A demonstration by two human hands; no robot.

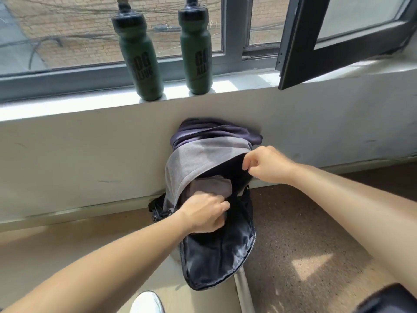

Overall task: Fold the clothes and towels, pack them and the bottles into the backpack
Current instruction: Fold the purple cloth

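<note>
Head view: backpack (216,256) on the floor (293,222), leaning against the white wall (90,154) under the windowsill (67,109), main compartment unzipped and gaping toward the camera. Dark front flap folded down onto the floor, zipper along its edge.

Right hand (267,164) at the upper rim of the opening, thumb and fingers pinching the edge of the grey fabric panel (191,161) and lifting it. Left hand (206,214) at the mouth of the opening, fingers curled round a folded cloth (216,186) of grey-brown colour, partly inside the compartment under the lifted panel. Towel or garment: cannot tell.

Dark purple fabric (214,132) bunched at the top of the pack, touching the wall. Part of the pack or a separate garment: not clear.

Up on the windowsill, two dark green bottles with black caps and dark lettering, upright, side by side with a gap between: left bottle (141,59) and right bottle (196,53), both well above the backpack, neither touched.

Open window sash (338,48) swung inward at the right. White shoe (146,301) at the bottom edge.
</note>
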